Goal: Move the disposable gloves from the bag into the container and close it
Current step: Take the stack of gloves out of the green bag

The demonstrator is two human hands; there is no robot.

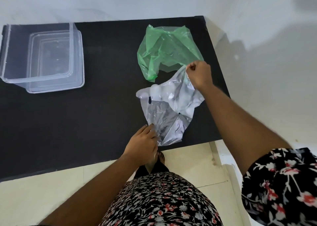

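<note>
A crumpled green plastic bag (165,50) lies on the black table (77,122), far right of centre. Just in front of it, thin clear plastic (171,109) is stretched out; it looks like the disposable gloves, though I cannot tell single gloves apart. My right hand (199,74) pinches its far top edge, close to the green bag's rim. My left hand (143,143) grips its near lower end at the table's front edge. The clear rectangular container (71,49) stands open and empty at the far left. It rests on its clear lid (56,88).
The table's right edge runs just past my right forearm, with a white wall and pale floor tiles beyond. A wide stretch of bare black tabletop separates the container from the bags. My floral-patterned clothing and a foot (158,160) show below the front edge.
</note>
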